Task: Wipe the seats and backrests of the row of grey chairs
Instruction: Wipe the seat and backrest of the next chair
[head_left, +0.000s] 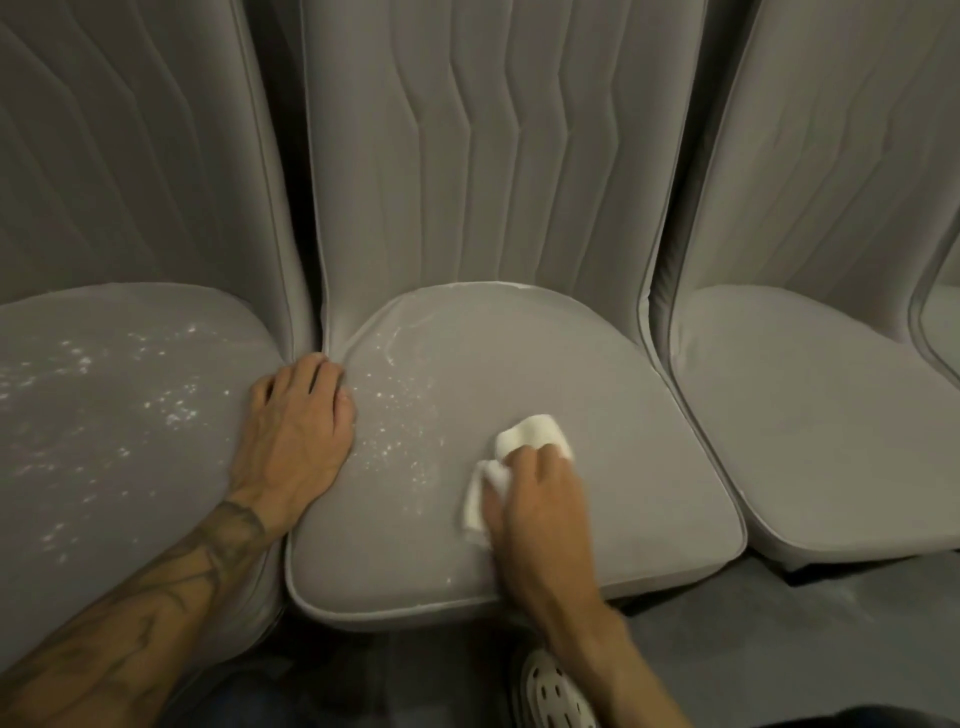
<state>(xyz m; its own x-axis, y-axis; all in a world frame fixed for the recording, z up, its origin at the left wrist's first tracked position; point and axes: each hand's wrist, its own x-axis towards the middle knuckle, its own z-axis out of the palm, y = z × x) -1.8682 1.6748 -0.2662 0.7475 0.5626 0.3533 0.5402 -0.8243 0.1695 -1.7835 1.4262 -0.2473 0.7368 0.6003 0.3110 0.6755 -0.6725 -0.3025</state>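
Three grey chairs are seen in full: a left chair (119, 415), a middle chair (519, 364) and a right chair (810, 415). A fourth chair (943, 322) is glimpsed only by its edge. Two hands are counted, a left hand (298, 431) and a right hand (535, 499), with one white cloth (530, 434) and one shoe (550, 691).

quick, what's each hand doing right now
Left hand: open, resting where left seat and middle seat meet.
Right hand: holding white cloth on the middle seat.

Left forearm (150, 603), tattooed, is reaching in from lower left. Left hand (296, 431) is lying palm down, fingers loosely bent, tips pressing downward, holding nothing. Right forearm (587, 623) is coming up from bottom centre. Right hand (537, 493) is lying knuckles up, fingers curling over a white cloth (530, 434), pressing it flat.
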